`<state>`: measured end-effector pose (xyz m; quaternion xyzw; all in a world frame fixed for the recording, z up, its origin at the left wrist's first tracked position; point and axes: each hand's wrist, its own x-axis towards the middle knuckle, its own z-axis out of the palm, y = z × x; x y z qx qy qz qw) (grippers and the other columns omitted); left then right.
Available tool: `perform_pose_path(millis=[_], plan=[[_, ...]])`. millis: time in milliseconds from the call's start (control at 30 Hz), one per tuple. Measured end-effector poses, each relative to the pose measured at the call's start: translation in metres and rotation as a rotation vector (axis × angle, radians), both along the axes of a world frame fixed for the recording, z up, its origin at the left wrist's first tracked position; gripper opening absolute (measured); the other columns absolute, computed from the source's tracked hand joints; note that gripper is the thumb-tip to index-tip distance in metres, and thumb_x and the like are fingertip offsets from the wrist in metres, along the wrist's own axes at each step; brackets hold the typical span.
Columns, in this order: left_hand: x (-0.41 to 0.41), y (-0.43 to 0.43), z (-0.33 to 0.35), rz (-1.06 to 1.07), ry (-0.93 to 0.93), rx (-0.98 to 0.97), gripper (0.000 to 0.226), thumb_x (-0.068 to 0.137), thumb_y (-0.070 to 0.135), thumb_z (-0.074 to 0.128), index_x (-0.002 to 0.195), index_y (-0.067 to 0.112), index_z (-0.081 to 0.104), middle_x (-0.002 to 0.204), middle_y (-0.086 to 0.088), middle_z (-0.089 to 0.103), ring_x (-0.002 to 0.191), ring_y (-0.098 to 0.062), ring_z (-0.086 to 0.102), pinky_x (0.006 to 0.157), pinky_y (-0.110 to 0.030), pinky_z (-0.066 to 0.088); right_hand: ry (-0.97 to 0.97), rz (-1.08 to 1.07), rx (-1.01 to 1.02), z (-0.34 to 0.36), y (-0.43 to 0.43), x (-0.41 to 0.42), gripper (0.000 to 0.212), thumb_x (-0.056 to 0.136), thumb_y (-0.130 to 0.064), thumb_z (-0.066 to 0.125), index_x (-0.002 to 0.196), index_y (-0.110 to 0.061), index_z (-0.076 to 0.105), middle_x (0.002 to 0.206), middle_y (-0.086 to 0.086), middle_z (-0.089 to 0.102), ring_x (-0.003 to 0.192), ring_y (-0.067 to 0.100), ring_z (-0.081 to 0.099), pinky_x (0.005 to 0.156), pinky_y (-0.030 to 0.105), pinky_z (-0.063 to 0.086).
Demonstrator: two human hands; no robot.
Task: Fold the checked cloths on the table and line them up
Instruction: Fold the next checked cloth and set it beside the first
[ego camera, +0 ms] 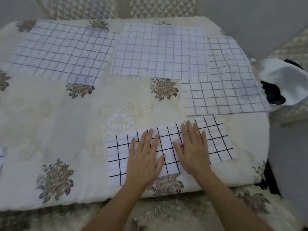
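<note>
A folded white cloth with a dark check [218, 140] lies near the table's front edge, right of centre. My left hand [144, 157] and my right hand [193, 147] rest flat on it side by side, fingers spread, gripping nothing. Several unfolded checked cloths lie spread out beyond: one at the far left [60, 50], one at the far centre [158, 50], one at the far right [226, 55], and a smaller one at the right [221, 97]. A scrap of another checked cloth [2, 151] shows at the left edge.
The table wears a cream tablecloth with brown flower motifs [55, 179]. Quilted chair backs [160, 7] stand behind the table. On a chair at the right sits a white and dark bundle of fabric [283, 80].
</note>
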<state>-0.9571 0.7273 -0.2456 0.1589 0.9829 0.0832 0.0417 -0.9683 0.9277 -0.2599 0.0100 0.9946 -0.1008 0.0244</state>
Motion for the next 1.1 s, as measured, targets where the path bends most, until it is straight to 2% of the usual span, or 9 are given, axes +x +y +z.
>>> perform_pose_path(millis=[133, 400, 533, 600, 667, 700, 767, 867, 1100], plan=[[-0.002, 0.002, -0.015, -0.023, -0.057, -0.062, 0.067, 0.102, 0.057, 0.025, 0.16, 0.026, 0.01, 0.168, -0.002, 0.001, 0.154, -0.021, 0.001, 0.12, -0.055, 0.019, -0.049, 0.052, 0.006, -0.012, -0.017, 0.011, 0.068, 0.103, -0.06, 0.023, 0.16, -0.023, 0.012, 0.167, 0.002, 0.009, 0.154, 0.021, 0.004, 0.123, 0.051, 0.014], [0.005, -0.018, -0.021, 0.118, -0.036, -0.074, 0.067, 0.098, 0.057, 0.031, 0.158, 0.032, 0.016, 0.167, 0.001, 0.008, 0.154, -0.021, 0.006, 0.122, -0.052, 0.013, -0.039, -0.131, 0.033, -0.009, 0.101, -0.009, 0.068, 0.101, -0.06, 0.02, 0.16, -0.025, 0.012, 0.167, 0.001, 0.01, 0.154, 0.022, 0.008, 0.124, 0.047, 0.012], [-0.01, -0.008, -0.004, 0.162, 0.027, -0.103, 0.057, 0.093, 0.053, 0.038, 0.143, 0.027, 0.049, 0.152, -0.005, 0.042, 0.14, -0.029, 0.038, 0.115, -0.058, 0.019, -0.09, -0.098, -0.016, -0.001, 0.131, -0.01, 0.073, 0.099, -0.062, 0.015, 0.16, -0.022, 0.011, 0.167, 0.003, 0.01, 0.153, 0.024, 0.009, 0.124, 0.045, 0.012], [-0.033, 0.01, 0.009, 0.159, 0.098, -0.072, 0.048, 0.091, 0.047, 0.044, 0.128, 0.02, 0.057, 0.137, -0.008, 0.051, 0.126, -0.032, 0.048, 0.111, -0.061, 0.024, -0.066, -0.164, -0.109, 0.012, 0.143, -0.008, 0.068, 0.101, -0.053, 0.028, 0.157, -0.014, 0.022, 0.162, 0.011, 0.025, 0.148, 0.032, 0.026, 0.119, 0.05, 0.027], [-0.058, 0.044, 0.021, -0.011, 0.179, -0.022, 0.037, 0.092, 0.04, 0.052, 0.122, 0.018, 0.059, 0.132, -0.009, 0.054, 0.121, -0.032, 0.051, 0.108, -0.058, 0.031, 0.043, -0.268, -0.128, 0.023, 0.152, -0.003, 0.055, 0.099, -0.038, 0.045, 0.143, -0.004, 0.046, 0.137, 0.021, 0.052, 0.119, 0.041, 0.054, 0.094, 0.054, 0.049], [-0.069, 0.065, 0.023, -0.157, 0.197, 0.027, 0.032, 0.093, 0.036, 0.054, 0.118, 0.018, 0.061, 0.128, -0.008, 0.057, 0.117, -0.031, 0.055, 0.106, -0.056, 0.035, 0.082, -0.321, -0.127, 0.028, 0.155, 0.0, 0.049, 0.095, -0.032, 0.052, 0.134, -0.002, 0.054, 0.123, 0.022, 0.058, 0.103, 0.042, 0.059, 0.082, 0.053, 0.053], [-0.089, 0.112, 0.026, -0.498, 0.172, 0.117, 0.025, 0.09, 0.029, 0.056, 0.111, 0.016, 0.064, 0.117, -0.006, 0.063, 0.107, -0.03, 0.061, 0.098, -0.053, 0.043, 0.055, -0.406, -0.159, 0.035, 0.155, 0.007, 0.04, 0.09, -0.026, 0.062, 0.123, -0.004, 0.06, 0.11, 0.02, 0.06, 0.091, 0.04, 0.059, 0.072, 0.049, 0.053], [-0.114, 0.178, 0.024, -0.881, 0.149, 0.08, 0.024, 0.087, 0.019, 0.066, 0.111, 0.014, 0.066, 0.115, -0.008, 0.065, 0.102, -0.03, 0.062, 0.088, -0.045, 0.05, -0.044, -0.498, -0.225, 0.039, 0.148, 0.016, 0.036, 0.092, -0.031, 0.063, 0.12, -0.008, 0.059, 0.112, 0.016, 0.058, 0.093, 0.035, 0.058, 0.073, 0.045, 0.051], [-0.144, 0.235, 0.028, -1.205, -0.041, -0.119, 0.035, 0.09, 0.024, 0.066, 0.124, 0.018, 0.061, 0.125, -0.006, 0.057, 0.105, -0.026, 0.058, 0.09, -0.046, 0.049, -0.162, -0.635, -0.235, 0.041, 0.133, 0.015, 0.039, 0.092, -0.05, 0.059, 0.109, -0.015, 0.051, 0.107, 0.007, 0.057, 0.099, 0.027, 0.054, 0.079, 0.042, 0.048]])
